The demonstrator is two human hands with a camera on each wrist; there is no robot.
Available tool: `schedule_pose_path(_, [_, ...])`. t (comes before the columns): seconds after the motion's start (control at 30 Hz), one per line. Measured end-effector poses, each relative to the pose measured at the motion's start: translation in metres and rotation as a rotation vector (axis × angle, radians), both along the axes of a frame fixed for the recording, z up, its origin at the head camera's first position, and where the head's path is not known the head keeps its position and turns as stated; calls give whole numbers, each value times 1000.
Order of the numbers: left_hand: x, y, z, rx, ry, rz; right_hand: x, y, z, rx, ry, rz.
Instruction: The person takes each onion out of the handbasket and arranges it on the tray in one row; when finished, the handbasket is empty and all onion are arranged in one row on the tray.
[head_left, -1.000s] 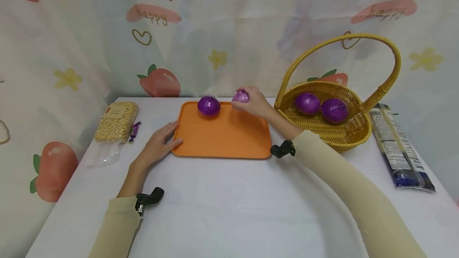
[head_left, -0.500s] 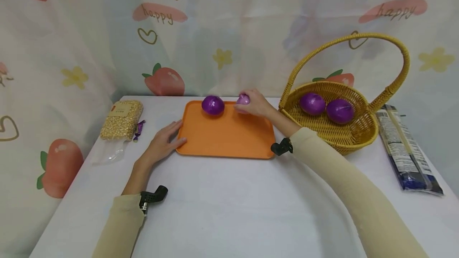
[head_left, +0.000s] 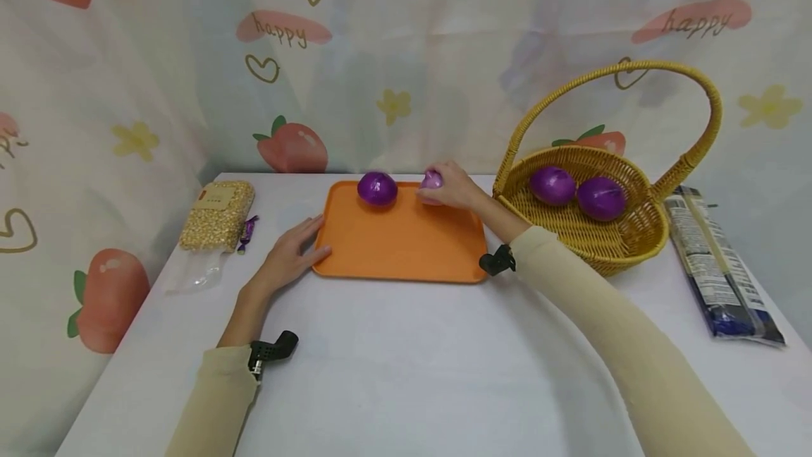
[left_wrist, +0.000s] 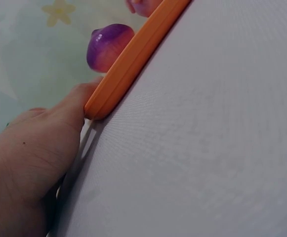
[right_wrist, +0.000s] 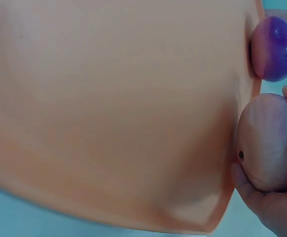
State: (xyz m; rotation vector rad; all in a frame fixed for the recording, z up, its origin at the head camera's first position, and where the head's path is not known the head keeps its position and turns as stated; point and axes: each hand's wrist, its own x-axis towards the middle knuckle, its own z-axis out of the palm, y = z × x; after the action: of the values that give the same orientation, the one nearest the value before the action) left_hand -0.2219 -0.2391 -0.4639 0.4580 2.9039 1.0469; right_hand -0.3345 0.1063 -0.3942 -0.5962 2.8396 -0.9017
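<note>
An orange tray [head_left: 393, 249] lies on the white table. My left hand [head_left: 288, 254] rests at its left edge, fingers extended along the side and thumb at the near corner; the left wrist view shows the thumb side touching the rim. At the tray's far side, my right hand [head_left: 452, 187] grips a pale purple onion [head_left: 432, 180] between fingers and thumb. In the right wrist view this onion [right_wrist: 269, 143] looks smooth, with a small dark hole, like a toy. To its left a darker, glossy purple onion [head_left: 377, 189] sits on the tray's far part.
Right of the tray stands a yellow wicker basket [head_left: 593, 242] with a tall handle, holding two purple onions [head_left: 601, 198]. Farther right lies a long blue-and-white package [head_left: 723, 266]. A bag of yellow grains [head_left: 216, 217] and a small purple wrapped candy [head_left: 248, 234] lie at the left.
My right hand has lowered the pale onion slightly toward the tray's far edge. The head view has shifted a little; my left hand stays at the tray's side.
</note>
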Motion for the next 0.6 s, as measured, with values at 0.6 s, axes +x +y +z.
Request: schedule_pose_path(0.6, [1, 0, 1, 9, 2, -5, -4, 1, -5, 50, -50, 7])
